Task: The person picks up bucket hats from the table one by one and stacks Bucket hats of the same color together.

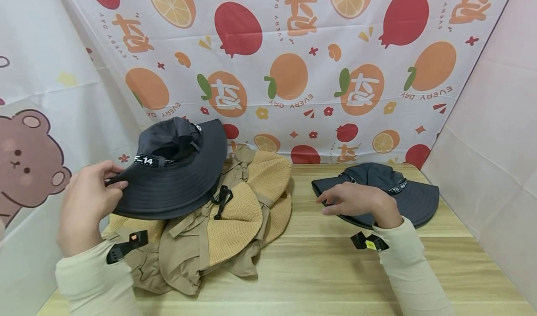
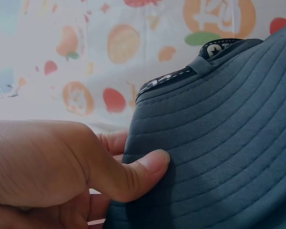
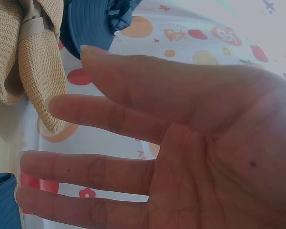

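A dark grey wide-brimmed sun hat (image 1: pixel 176 185) is tilted above a pile of beige hats at the left. My left hand (image 1: pixel 86 204) pinches its brim edge at the near left, thumb on the stitched brim (image 2: pixel 214 143) in the left wrist view. The straw-and-khaki hats (image 1: pixel 235 223) lie under it on the table, partly covered. My right hand (image 1: pixel 356 199) is held over a second dark grey hat (image 1: pixel 413 199) at the right. Its fingers are spread and hold nothing in the right wrist view, where that palm (image 3: pixel 219 157) faces the camera.
A wooden table (image 1: pixel 319 269) carries the hats. Behind it hangs a white fruit-print cloth (image 1: pixel 310 134); a bear-print cloth (image 1: pixel 33 157) hangs at the left and a pale wall (image 1: pixel 495 134) stands at the right.
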### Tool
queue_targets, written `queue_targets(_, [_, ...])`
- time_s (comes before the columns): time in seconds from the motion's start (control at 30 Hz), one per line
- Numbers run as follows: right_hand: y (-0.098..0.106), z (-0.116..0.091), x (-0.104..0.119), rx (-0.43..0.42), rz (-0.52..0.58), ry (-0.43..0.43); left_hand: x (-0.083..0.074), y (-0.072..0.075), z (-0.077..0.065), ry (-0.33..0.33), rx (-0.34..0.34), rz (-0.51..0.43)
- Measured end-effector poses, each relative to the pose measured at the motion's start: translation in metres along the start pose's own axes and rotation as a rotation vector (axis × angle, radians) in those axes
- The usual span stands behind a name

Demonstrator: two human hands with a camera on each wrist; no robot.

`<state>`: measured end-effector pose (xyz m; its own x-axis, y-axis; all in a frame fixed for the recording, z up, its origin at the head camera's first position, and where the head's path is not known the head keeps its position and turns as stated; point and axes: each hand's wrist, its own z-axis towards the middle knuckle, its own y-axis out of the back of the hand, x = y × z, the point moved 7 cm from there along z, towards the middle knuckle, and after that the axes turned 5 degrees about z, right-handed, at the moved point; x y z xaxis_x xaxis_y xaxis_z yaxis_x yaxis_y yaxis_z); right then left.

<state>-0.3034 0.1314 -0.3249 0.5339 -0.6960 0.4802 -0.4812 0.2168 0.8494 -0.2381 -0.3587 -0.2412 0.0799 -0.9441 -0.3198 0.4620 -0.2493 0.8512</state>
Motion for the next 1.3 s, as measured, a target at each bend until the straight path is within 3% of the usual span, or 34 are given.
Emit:
queue_targets(0.4, [0.003, -0.003, -0.001, -0.005, 0.01, -0.009, -0.04, 0.023, -0.015, -0.061, -0.114, -0.051])
queue_targets(0.63, [0.004, -0.005, -0.004, -0.002, 0.025, -0.011, -0.071, 0.025, -0.019, -0.206, -0.168, -0.114])
queue_targets(0.77, [0.007, -0.007, -0.005, -0.014, 0.034, -0.003, -0.087, 0.018, -0.02, -0.277, -0.143, -0.165])
queue_targets(0.97, [0.012, -0.011, -0.006, -0.038, 0.039, -0.003, -0.108, 0.01, -0.024, -0.334, -0.094, -0.206])
queue_targets(1.3, [0.022, -0.017, -0.008, -0.117, 0.013, -0.024, -0.128, -0.005, -0.027, -0.343, 0.039, -0.288])
